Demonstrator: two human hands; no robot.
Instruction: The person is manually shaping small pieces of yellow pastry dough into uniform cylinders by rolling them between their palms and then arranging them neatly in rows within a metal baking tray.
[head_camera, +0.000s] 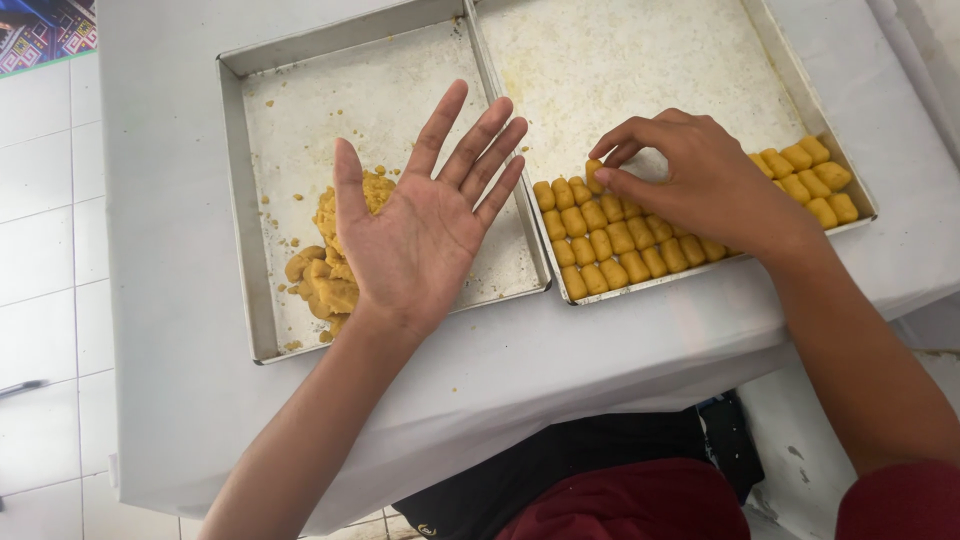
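Dough piece (594, 170) pinched in right hand (700, 185) fingertips above tray (800, 90).

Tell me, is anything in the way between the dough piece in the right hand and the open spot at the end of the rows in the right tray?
Nothing visible. The right hand pinches the dough piece right above the rows of shaped pieces, and the right tray beyond them is bare floured metal.

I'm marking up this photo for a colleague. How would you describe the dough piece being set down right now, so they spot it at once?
Find the right tray, the one with rows of small yellow pieces along its near edge. The right hand hovers over those rows. The piece sits pinched at its fingertips, standing at the far end of the rows, the only one with fingers on it.
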